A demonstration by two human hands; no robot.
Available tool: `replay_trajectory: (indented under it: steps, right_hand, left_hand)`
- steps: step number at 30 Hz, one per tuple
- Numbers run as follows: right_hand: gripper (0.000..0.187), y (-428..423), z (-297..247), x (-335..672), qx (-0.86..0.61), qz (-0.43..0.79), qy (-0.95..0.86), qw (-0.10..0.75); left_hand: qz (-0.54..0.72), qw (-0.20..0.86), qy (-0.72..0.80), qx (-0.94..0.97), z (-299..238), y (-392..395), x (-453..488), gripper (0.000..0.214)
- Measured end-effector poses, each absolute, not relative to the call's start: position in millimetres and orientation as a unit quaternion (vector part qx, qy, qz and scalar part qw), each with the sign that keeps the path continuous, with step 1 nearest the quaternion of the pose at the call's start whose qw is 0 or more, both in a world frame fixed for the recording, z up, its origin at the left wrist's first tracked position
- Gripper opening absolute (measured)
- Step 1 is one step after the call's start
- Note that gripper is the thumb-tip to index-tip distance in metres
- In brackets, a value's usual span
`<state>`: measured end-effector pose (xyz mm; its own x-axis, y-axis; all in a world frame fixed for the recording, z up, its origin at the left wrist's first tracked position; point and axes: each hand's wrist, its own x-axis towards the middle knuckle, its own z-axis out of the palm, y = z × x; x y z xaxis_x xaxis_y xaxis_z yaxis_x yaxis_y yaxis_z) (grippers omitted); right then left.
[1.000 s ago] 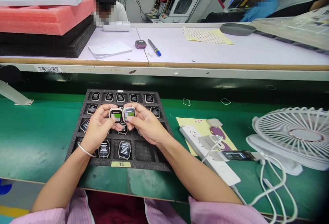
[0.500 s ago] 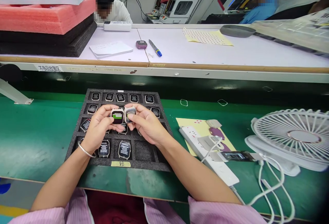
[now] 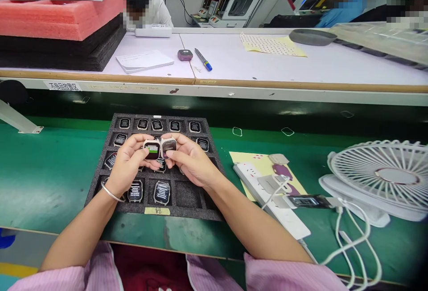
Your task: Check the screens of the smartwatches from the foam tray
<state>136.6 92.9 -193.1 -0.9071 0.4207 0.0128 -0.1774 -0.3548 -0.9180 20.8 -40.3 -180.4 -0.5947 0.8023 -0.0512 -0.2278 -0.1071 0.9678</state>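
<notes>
My left hand (image 3: pixel 129 164) grips a smartwatch body (image 3: pixel 152 149) whose lit screen shows a green band. Pinched in my right hand (image 3: pixel 187 157) is a second watch body (image 3: pixel 168 147) with a dark, reflective screen, my thumb lying over its lower part. The two watches are held side by side, edge against edge or nearly so. Beneath both hands lies a dark grey foam tray (image 3: pixel 157 211) with rows of pockets. Several watch bodies sit in it, such as one with white text on its screen (image 3: pixel 162 193). My hands hide some middle pockets.
Right of the tray are a white power strip (image 3: pixel 254 184) on a yellow sheet (image 3: pixel 236 159), a small device with a display (image 3: pixel 309 201), white cables and a white fan (image 3: pixel 384 175). On the shelf behind stand foam blocks (image 3: pixel 60 19), paper (image 3: pixel 143 61) and a marker (image 3: pixel 203 59). People sit beyond.
Both hands stay over the tray with the same two watches. The right watch's screen looks darker, as if slightly tilted. The whole view has shifted a little.
</notes>
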Motion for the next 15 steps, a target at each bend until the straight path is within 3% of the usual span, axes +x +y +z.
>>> replay_trajectory:
  steps: [15]
  right_hand:
    - [0.032,94.4,-196.8,135.9,-0.105,0.814,-0.542,0.182]
  left_hand:
    - [0.694,0.349,0.568,0.272,-178.5,-38.2,23.3,0.035]
